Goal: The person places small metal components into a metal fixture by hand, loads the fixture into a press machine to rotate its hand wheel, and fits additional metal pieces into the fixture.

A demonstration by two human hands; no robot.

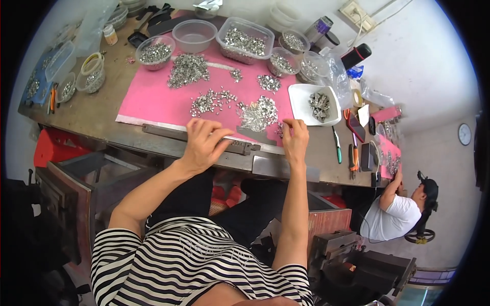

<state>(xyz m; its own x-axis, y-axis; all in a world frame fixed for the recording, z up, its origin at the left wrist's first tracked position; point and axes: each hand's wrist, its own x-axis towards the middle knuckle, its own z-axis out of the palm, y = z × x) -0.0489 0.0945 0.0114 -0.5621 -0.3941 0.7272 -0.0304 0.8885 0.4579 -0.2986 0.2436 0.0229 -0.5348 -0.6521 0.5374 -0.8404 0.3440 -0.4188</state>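
Observation:
A long dark metal bar [168, 133] runs along the table's front edge, with small parts in a row near its right end. My left hand [202, 145] is over this bar, its fingers curved and thumb apart, with nothing visible between them. To the right, my right hand [297, 143] is closed in a pinch beside a small dark cluster of metal bits; what its fingertips hold is too small to make out. Just beyond the hands, on a pink mat [148, 97], lie a heap of thin shiny metal pieces [259, 115] and a looser scatter of short metal bits [209, 102].
A white square tray [299, 102] with metal pieces is right of the mat. Several clear tubs stand behind, including a large rectangular container [245, 43] and an empty round bowl [194, 35]. A green-tipped pen [337, 145] and orange-handled pliers [353, 155] lie right. Another person [395, 214] sits far right.

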